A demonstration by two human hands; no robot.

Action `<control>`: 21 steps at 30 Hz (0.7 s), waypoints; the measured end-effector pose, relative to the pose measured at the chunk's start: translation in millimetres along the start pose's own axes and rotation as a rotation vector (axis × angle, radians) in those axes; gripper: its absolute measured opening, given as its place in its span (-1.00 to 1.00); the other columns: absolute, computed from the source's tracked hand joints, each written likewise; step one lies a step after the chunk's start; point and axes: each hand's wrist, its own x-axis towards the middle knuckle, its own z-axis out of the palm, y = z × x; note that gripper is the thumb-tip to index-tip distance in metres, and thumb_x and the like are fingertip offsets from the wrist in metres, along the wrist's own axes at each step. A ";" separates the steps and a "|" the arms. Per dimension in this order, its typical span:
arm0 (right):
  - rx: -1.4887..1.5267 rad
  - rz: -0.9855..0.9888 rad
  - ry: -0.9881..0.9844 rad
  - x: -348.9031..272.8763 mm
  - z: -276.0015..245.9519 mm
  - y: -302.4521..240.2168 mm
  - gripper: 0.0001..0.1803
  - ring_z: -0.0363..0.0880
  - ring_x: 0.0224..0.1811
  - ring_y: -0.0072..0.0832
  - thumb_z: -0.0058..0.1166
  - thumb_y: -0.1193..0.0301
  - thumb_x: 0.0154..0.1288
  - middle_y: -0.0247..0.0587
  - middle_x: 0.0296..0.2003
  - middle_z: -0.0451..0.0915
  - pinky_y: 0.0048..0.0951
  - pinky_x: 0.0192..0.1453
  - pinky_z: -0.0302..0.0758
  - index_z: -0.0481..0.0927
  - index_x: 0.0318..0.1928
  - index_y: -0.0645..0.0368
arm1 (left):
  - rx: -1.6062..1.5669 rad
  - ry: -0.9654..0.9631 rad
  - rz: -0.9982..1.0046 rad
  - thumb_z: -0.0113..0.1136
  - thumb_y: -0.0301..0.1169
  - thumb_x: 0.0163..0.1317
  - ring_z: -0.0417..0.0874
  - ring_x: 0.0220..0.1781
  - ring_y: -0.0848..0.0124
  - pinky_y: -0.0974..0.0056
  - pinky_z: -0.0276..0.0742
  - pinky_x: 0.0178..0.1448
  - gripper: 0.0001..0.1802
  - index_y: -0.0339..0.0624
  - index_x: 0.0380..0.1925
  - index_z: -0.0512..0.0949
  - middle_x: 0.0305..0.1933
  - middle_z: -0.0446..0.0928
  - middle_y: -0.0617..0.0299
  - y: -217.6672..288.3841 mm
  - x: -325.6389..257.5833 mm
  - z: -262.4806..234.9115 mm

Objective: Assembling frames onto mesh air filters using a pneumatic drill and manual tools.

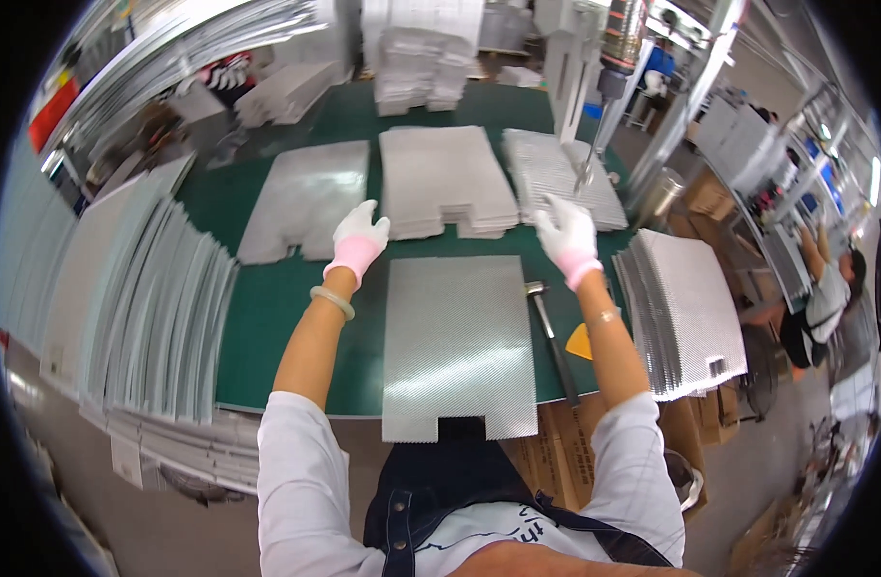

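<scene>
Both my hands wear white gloves with pink cuffs, and they reach forward over the green table. My left hand (360,234) is above the gap between a thin flat grey panel (310,192) and the middle stack of notched panels (445,173). Its fingers point away from me, and I see nothing in them. Over the near left edge of the right stack of mesh-textured panels (541,163) is my right hand (567,234), fingers partly spread and holding nothing visible. Between my forearms lies a silver mesh-textured panel (459,337), its notched end over the table's front edge.
A hammer (554,341) and a yellow flat piece (580,341) lie right of the silver panel. Panels stand in rows at the left (152,298) and right (685,308). A hanging power tool (618,58) points down at the back right. A co-worker (825,298) is far right.
</scene>
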 end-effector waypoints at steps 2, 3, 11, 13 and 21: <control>-0.082 0.179 -0.313 24.4 12.3 -6.7 -0.52 0.49 0.00 -0.11 0.02 0.10 0.16 -0.03 -0.13 0.58 -0.17 0.14 0.35 0.54 0.00 0.15 | 0.013 0.010 -0.043 0.05 -0.13 0.13 0.46 0.14 0.06 0.09 0.34 0.24 -0.45 -0.16 0.10 0.40 0.08 0.48 -0.03 21.6 10.0 21.0; -0.116 0.132 -0.239 26.6 30.5 7.4 -0.51 0.45 0.06 -0.13 -0.01 0.09 0.17 -0.03 -0.07 0.55 -0.17 0.16 0.34 0.52 0.01 0.15 | 0.005 0.007 -0.018 0.05 -0.13 0.13 0.46 0.14 0.06 0.09 0.34 0.24 -0.45 -0.16 0.10 0.40 0.08 0.48 -0.03 35.9 17.5 28.3; -0.447 0.211 -0.585 59.1 101.7 -7.8 -0.32 0.17 0.33 -0.20 -0.19 -0.06 0.27 -0.09 0.16 0.40 -0.18 0.35 0.07 0.21 0.29 0.04 | 0.247 -0.163 -0.261 0.05 0.05 0.08 0.38 0.24 0.10 0.07 0.31 0.27 -0.24 -0.12 0.22 0.22 0.25 0.30 0.02 34.8 55.6 53.3; -0.441 0.242 -0.664 61.9 109.9 -5.5 -0.32 0.19 0.32 -0.21 -0.22 -0.07 0.28 -0.09 0.16 0.41 -0.16 0.35 0.06 0.21 0.29 0.04 | 0.154 -0.226 -0.277 0.01 0.08 0.10 0.36 0.27 0.10 0.08 0.29 0.29 -0.20 -0.14 0.26 0.17 0.28 0.28 0.00 35.8 63.2 54.3; -0.218 0.267 -0.570 72.3 108.6 -6.1 -0.37 0.26 0.28 -0.15 -0.24 -0.03 0.27 -0.03 0.09 0.48 -0.04 0.35 0.01 0.30 0.23 0.08 | -0.444 -0.159 -0.279 0.09 -0.05 0.13 0.25 0.36 0.04 0.19 0.18 0.38 -0.21 -0.23 0.30 0.17 0.32 0.25 -0.09 34.6 91.7 35.1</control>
